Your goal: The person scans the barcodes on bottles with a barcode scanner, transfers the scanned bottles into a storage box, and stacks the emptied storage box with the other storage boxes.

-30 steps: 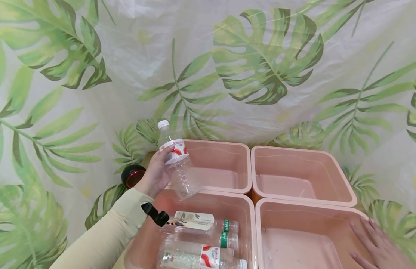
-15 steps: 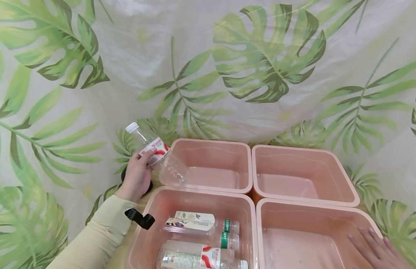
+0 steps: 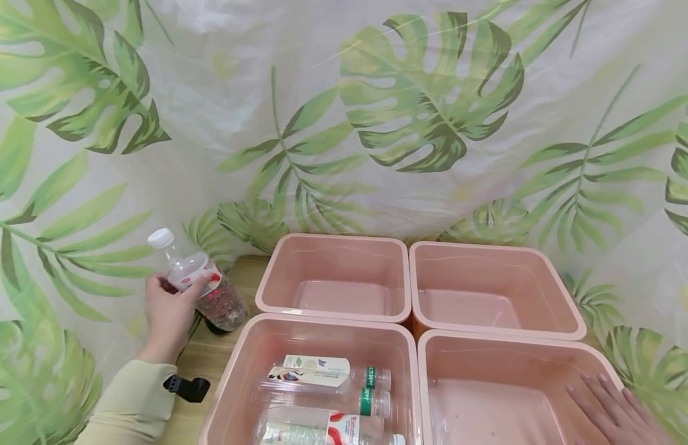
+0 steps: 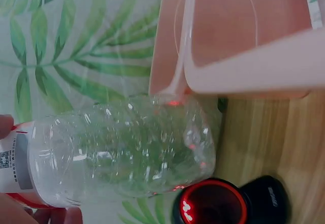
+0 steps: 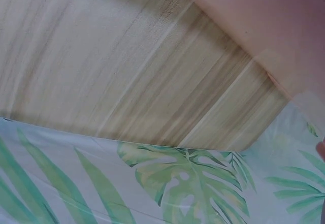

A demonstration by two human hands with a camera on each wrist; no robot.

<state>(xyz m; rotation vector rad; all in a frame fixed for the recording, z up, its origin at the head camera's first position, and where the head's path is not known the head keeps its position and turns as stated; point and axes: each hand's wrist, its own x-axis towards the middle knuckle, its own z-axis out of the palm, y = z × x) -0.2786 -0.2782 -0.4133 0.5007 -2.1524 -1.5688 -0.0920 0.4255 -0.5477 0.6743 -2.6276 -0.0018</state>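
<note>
My left hand (image 3: pixel 170 312) is curled round a clear plastic bottle (image 3: pixel 217 295), thumb across its red-and-white label; the bottle is at the left of the head frame, tilted, its white cap (image 3: pixel 161 238) toward the upper left and its base toward the lower right; at the bottom of my left wrist view, a black device (image 4: pixel 269 198) with a glowing red ring sits close by the base, and I cannot tell whether the two touch; wooden tabletop (image 3: pixel 196 364) shows below; at lower centre, a pink bin (image 3: pixel 321 340) holds several clear bottles lying on their sides, two with green-banded necks; at lower right, my right hand (image 3: pixel 622 411) has its fingers straight and spread over the side of another pink bin (image 3: pixel 494 408); two more pink bins (image 3: pixel 344 266) stand behind; leaf-print cloth (image 3: pixel 377 198) fills the top.
</note>
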